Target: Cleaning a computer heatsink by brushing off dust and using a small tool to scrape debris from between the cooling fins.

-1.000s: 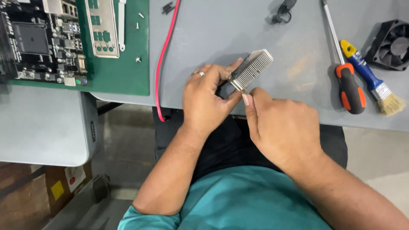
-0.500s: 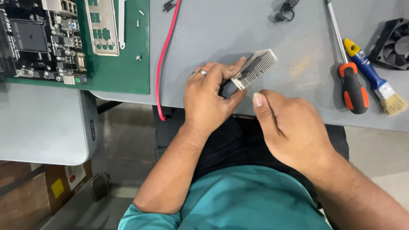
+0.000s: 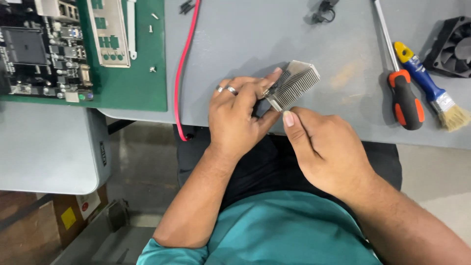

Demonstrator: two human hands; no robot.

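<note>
My left hand (image 3: 238,115), with rings on two fingers, grips a finned silver metal heatsink (image 3: 296,83) at its near end, just above the grey table's front edge. My right hand (image 3: 324,147) sits directly below the heatsink, its thumb tip touching the heatsink's lower corner. The rest of the right hand's fingers are curled and hidden from view. A dark part under the heatsink is mostly covered by my left fingers.
A circuit board (image 3: 41,46) and a metal port plate (image 3: 109,32) lie on a green mat (image 3: 140,83) at the left. A red cable (image 3: 182,68) runs off the table. A red-handled screwdriver (image 3: 405,95), a blue brush (image 3: 431,91) and a black fan (image 3: 454,46) lie right.
My right hand drew back from the heatsink half a second ago and has now come up again, thumb against its lower corner. My left hand kept its hold.
</note>
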